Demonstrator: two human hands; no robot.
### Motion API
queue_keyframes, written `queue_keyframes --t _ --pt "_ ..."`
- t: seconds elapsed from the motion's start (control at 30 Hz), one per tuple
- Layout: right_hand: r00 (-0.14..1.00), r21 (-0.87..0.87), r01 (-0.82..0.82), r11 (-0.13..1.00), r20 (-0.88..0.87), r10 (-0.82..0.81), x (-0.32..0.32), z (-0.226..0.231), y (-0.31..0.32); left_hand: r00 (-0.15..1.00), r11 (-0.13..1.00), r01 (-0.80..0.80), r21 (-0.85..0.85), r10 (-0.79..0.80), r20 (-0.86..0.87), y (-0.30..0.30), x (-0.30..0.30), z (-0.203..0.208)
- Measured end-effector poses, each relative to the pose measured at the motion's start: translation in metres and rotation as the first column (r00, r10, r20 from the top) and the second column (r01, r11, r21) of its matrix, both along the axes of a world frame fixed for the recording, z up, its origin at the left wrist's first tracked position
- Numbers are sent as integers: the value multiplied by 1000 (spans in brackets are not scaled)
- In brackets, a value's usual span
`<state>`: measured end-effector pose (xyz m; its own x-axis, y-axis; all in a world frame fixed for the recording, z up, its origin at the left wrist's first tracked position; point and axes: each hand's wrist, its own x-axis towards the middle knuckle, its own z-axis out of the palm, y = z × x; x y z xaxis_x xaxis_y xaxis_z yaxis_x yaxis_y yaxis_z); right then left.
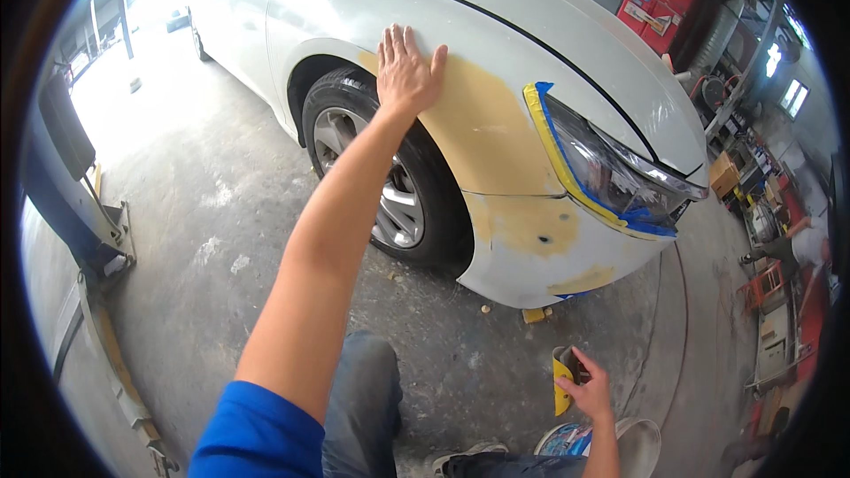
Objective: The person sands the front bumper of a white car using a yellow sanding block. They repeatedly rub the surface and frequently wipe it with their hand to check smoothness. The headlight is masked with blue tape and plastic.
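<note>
My left hand lies flat on the white car's front fender, fingers stretched and thumb apart. It rests above the wheel arch, at the edge of a sanded tan patch of filler. Low at the right, my right hand grips a curved yellow-and-grey sanding pad, held away from the car. The bumper below the fender has more tan patches and a small dark spot. Yellow and blue masking tape edges the headlight. The tyre sits under my left forearm.
Beside my right forearm stands a white bucket. A small yellow block lies on the concrete floor under the bumper. A lift post rises at the left, with a lift arm along the floor. Red tool cabinet and cluttered shelves line the right.
</note>
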<state>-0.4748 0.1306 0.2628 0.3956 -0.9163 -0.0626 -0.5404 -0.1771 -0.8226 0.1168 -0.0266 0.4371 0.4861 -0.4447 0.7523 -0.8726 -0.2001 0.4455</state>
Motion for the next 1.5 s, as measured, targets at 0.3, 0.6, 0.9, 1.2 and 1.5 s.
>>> queue_keyframes --t 0.3,0.6,0.9,1.2,1.5 --pt "999 56 33 998 -16 -33 -10 -15 9 927 992 126 -28 -107 358 6 -63 -29" --pt "997 73 27 997 -78 -22 8 -15 8 786 928 371 23 -327 524 13 -56 -22" --pt "1000 74 -7 997 -15 8 21 -25 4 700 884 456 107 -430 570 10 -73 -3" --pt "1000 63 -8 998 14 8 49 -9 6 722 877 476 64 -431 542 9 -84 -18" --pt "999 -74 -30 997 24 32 83 13 -9 763 886 463 21 -410 500 15 -94 -31"
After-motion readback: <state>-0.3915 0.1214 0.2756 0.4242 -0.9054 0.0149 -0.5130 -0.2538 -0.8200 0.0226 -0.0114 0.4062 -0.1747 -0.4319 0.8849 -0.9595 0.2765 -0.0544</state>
